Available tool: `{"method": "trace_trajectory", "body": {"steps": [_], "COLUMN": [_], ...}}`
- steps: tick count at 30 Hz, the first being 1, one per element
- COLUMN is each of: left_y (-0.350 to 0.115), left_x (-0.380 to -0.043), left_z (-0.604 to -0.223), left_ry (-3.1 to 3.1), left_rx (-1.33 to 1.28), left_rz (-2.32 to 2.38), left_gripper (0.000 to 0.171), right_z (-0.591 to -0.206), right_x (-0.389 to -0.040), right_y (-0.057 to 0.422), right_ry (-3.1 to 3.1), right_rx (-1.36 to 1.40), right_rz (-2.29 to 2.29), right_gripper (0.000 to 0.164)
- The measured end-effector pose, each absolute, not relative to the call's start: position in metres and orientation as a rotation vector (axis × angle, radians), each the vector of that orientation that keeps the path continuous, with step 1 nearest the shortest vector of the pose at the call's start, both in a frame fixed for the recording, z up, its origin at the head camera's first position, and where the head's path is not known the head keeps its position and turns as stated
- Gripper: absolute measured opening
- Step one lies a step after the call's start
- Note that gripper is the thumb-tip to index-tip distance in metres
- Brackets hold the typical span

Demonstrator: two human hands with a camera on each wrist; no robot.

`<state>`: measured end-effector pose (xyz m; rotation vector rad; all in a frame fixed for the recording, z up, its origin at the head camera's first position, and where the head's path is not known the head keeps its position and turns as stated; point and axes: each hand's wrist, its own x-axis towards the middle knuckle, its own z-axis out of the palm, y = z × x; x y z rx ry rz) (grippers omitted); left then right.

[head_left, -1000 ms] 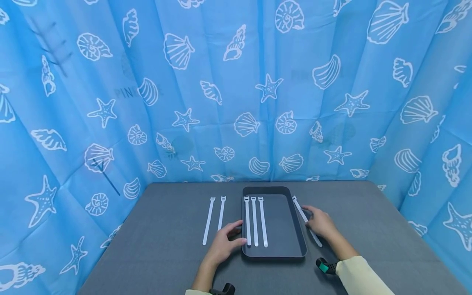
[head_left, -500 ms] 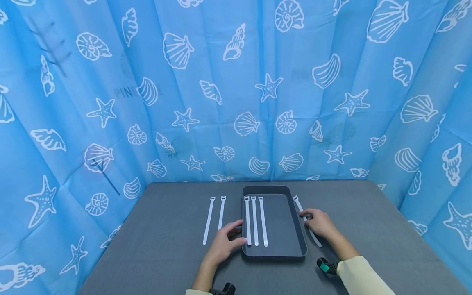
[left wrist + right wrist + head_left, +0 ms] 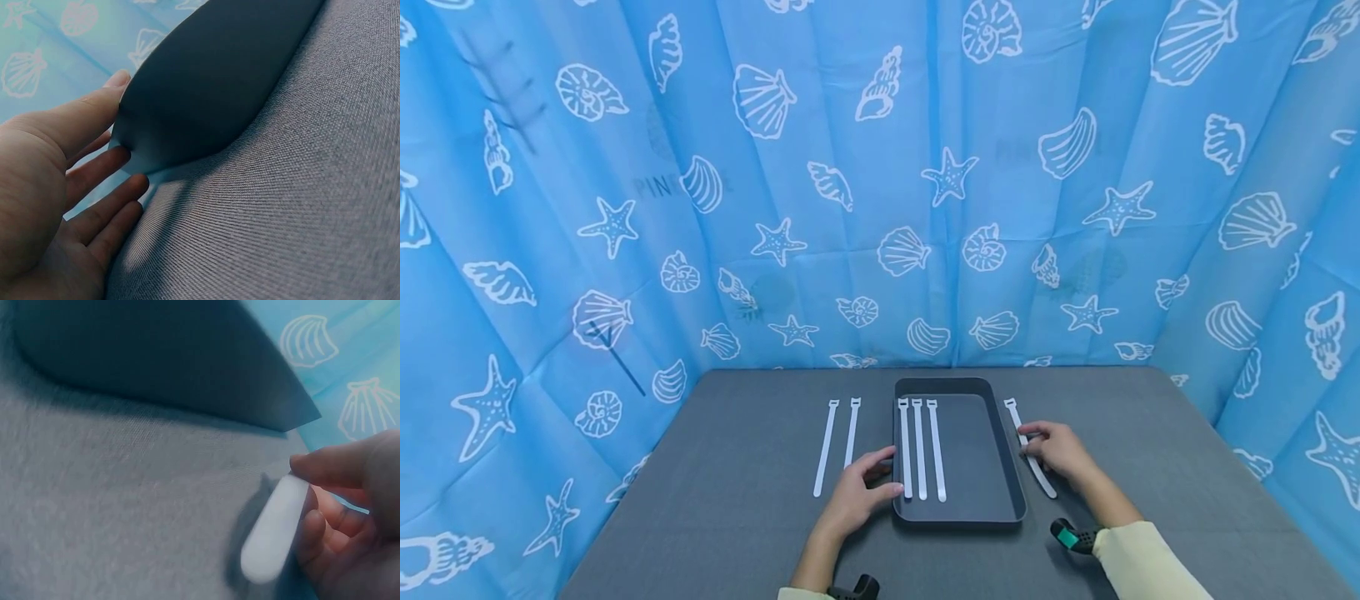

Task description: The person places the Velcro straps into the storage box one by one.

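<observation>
A dark grey tray [image 3: 976,467] lies on the table, with three white slotted-head straps [image 3: 919,450] side by side in its left half. My left hand [image 3: 855,497] is at the tray's left side, fingers apart; in the left wrist view its thumb [image 3: 87,119] touches the tray's outer wall [image 3: 194,81]. To the right of the tray, my right hand [image 3: 1060,450] pinches another white strap [image 3: 1042,478] near its middle. That strap's rounded tail [image 3: 265,550] points toward me, and its slotted head points away. Part of the strap is hidden by the fingers.
Two more white straps [image 3: 825,450] lie on the grey table [image 3: 737,500] left of the tray, one partly behind the left hand. A blue seashell curtain [image 3: 850,167] hangs right behind the table's far edge.
The right hand has shifted slightly right, and the slotted head of its strap has swung right, away from the tray's wall. The left hand and tray have stayed put.
</observation>
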<state>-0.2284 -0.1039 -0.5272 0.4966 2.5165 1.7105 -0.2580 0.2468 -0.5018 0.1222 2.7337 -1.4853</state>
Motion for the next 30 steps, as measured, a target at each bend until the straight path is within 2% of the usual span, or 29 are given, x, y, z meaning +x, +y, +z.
{"method": "trace_trajectory", "body": {"steps": [10, 30], "left_y": [-0.105, -0.106], "left_x": [-0.229, -0.229], "left_z": [-0.529, -0.530], "left_ry": [2.510, 2.525], "left_rx": [0.516, 0.510], "left_rz": [1.728, 1.699], "left_gripper": [0.058, 0.059], "right_z": [-0.491, -0.455], "right_x": [-0.266, -0.278], "right_y": [0.242, 0.229], "right_ry": [2.672, 2.711], "right_rx": [0.207, 0.142], "right_rz": [-1.600, -1.635], "right_gripper": [0.033, 0.035]}}
